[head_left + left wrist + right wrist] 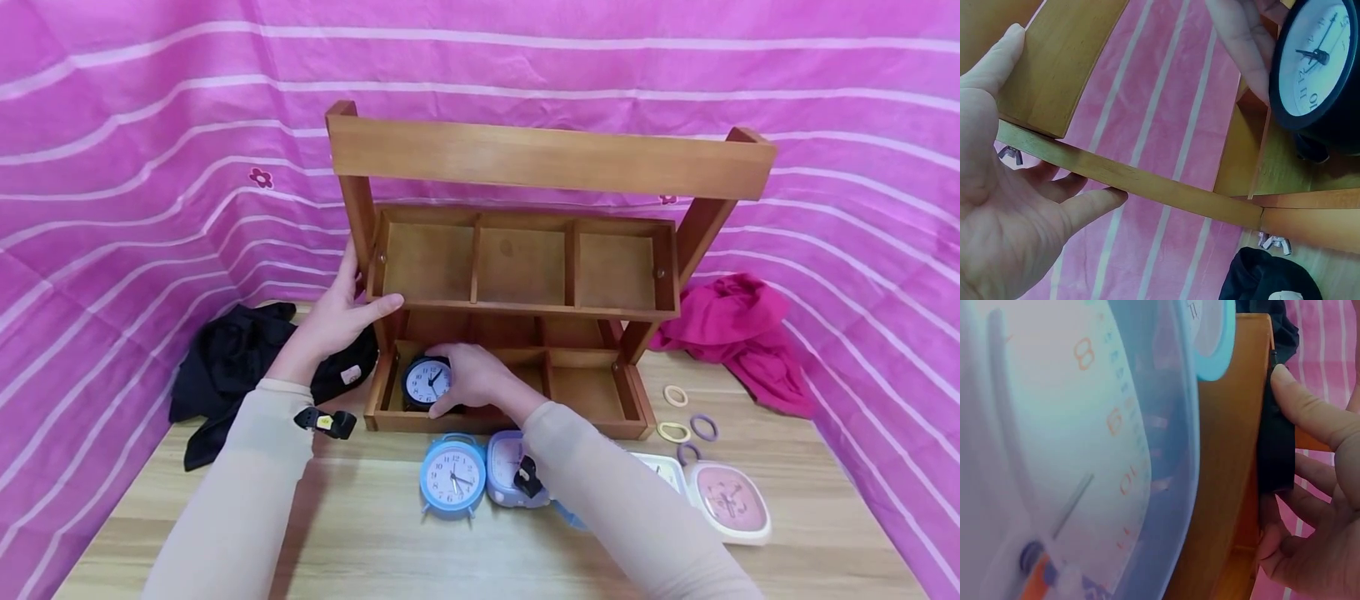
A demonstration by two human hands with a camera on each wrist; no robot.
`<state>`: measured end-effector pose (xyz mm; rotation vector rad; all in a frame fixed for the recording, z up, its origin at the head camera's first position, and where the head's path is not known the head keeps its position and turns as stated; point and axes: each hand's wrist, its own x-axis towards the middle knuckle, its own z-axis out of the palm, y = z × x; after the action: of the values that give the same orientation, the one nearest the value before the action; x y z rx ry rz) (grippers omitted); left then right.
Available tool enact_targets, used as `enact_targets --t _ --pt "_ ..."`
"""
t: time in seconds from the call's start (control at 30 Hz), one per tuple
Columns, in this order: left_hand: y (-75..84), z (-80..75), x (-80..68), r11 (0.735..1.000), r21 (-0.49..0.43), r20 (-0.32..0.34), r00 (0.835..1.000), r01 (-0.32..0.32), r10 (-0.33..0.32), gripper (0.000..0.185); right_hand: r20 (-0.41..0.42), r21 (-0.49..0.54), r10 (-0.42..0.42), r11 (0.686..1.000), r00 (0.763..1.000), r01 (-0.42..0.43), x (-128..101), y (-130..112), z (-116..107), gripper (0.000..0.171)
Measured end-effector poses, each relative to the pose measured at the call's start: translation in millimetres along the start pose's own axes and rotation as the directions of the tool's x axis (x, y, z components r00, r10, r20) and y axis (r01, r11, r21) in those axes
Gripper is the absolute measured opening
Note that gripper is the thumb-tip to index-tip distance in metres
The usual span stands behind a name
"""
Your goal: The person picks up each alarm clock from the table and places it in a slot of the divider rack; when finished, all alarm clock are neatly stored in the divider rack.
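Here the wooden two-tier organizer [525,275] fills the middle of the table [375,550], its upper tray split into three bays and tilted toward the viewer. The left hand [337,321] braces it at nine o'clock, thumb along the front lip of the upper tray and fingers straight up the post behind it, clasping the corner. Lower down, at about seven o'clock of the frame, the right hand [472,379] wraps its thumb and fingers round the black alarm clock [426,382], which sits upright in the leftmost bay of the bottom tray, dial facing forward.

To seat it well, I judge the clock should stay upright and square to the divider, eased back until its feet rest flat, while the left hand keeps the rack from sliding.

At six o'clock, on the table just in front, stand a blue twin-bell clock [452,477] and a lilac clock [510,479].
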<state>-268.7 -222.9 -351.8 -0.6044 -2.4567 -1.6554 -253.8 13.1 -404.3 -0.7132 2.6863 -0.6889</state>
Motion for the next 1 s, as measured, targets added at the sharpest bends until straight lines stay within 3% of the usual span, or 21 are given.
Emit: enact_targets --t 0.23,0.53,0.8,1.0 --pt "0.3 -0.1 -1.3 1.0 -0.016 -0.002 1.0 0.01 -0.01 0.111 0.023 -0.022 0.029 0.999 0.999 -0.029 5.6 -2.2 0.5 0.089" --pt "-0.5 -0.9 0.6 1.0 0.0 -0.001 1.0 -0.022 0.022 0.11 0.038 -0.02 0.031 0.999 0.999 -0.031 10.3 0.1 1.6 0.09" --pt "-0.4 -2.8 -0.2 1.0 0.01 0.005 1.0 0.004 -0.004 0.109 0.034 -0.07 0.064 0.996 0.997 -0.062 9.9 -2.6 1.0 0.063" --pt "-0.5 -1.2 0.1 1.0 0.002 0.004 1.0 0.0 0.0 0.109 0.05 -0.079 0.067 0.995 0.996 -0.063 8.7 -0.9 0.9 0.062"
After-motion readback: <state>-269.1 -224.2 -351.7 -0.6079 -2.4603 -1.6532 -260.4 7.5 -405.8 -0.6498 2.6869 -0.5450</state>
